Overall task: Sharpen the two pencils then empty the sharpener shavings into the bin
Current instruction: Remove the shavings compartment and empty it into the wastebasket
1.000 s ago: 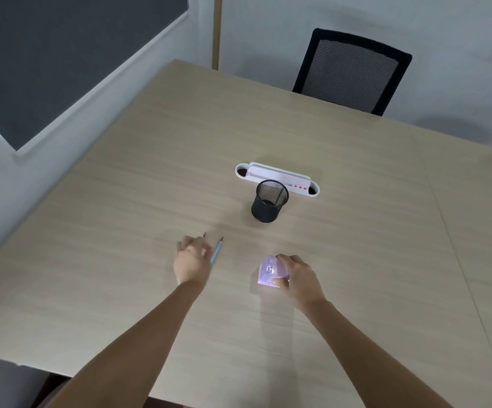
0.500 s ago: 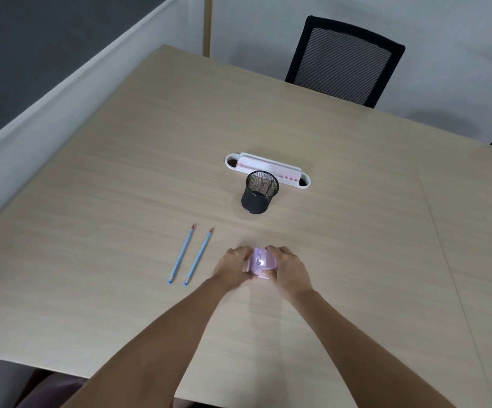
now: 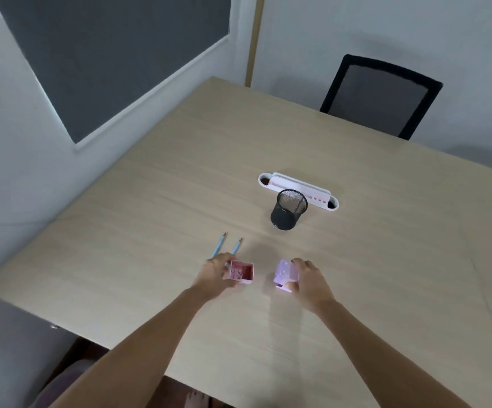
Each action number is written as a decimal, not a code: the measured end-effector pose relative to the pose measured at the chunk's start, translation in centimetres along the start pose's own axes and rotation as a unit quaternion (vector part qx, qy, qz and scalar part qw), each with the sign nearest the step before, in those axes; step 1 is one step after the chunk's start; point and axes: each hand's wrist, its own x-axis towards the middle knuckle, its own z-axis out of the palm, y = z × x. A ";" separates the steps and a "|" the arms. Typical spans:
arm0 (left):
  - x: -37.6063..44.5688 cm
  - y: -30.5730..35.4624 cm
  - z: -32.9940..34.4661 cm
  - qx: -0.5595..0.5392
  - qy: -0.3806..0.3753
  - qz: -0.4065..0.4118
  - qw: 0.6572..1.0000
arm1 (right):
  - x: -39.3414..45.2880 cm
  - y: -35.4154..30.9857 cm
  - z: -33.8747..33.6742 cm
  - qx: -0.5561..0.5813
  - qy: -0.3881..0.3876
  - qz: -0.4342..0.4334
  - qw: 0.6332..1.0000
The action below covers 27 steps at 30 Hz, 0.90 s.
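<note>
My left hand (image 3: 214,273) grips a small pink shavings drawer (image 3: 241,271), open side up, with reddish shavings inside. My right hand (image 3: 308,278) holds the lilac sharpener body (image 3: 284,274) just to the right, a gap between the two parts. Two light-blue pencils (image 3: 219,245) (image 3: 237,245) with red sharpened tips lie side by side on the table, their lower ends hidden behind my left hand. A black mesh bin (image 3: 288,209) stands upright farther back on the table.
A white desk organiser (image 3: 297,188) lies just behind the mesh bin. The beige table (image 3: 150,216) ends close to me and at the left. A black mesh-backed chair (image 3: 381,95) stands at the far side. A wall with a dark panel runs along the left.
My left hand left the pencils and joined the right on the sharpener. The pink drawer has come out of the lilac body, one part in each hand. The view tilted up.
</note>
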 end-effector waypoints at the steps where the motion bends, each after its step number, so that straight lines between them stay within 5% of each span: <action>1: -0.9 -0.4 -1.1 -0.008 0.017 0.000 1.000 | 0.0 -0.3 -0.1 -0.025 -0.004 -0.002 1.000; 7: -7.9 -3.6 -7.9 -0.027 0.148 -0.033 0.988 | 0.6 -7.8 0.6 -0.053 0.096 -0.160 0.981; 12: -16.4 -8.1 -11.8 -0.052 0.289 -0.125 0.948 | 0.6 -18.3 6.8 -0.068 0.010 -0.322 0.944; 19: -28.5 -15.0 -11.4 -0.154 0.449 -0.321 0.820 | -3.1 -27.1 18.2 -0.202 -0.188 -0.434 0.858; 24: -33.3 -21.8 -10.3 -0.238 0.437 -0.481 0.722 | -4.0 -29.0 22.6 -0.224 -0.149 -0.446 0.854; 27: -34.2 -25.0 -11.2 -0.385 0.402 -0.531 0.639 | -3.9 -28.7 23.9 -0.238 -0.087 -0.457 0.853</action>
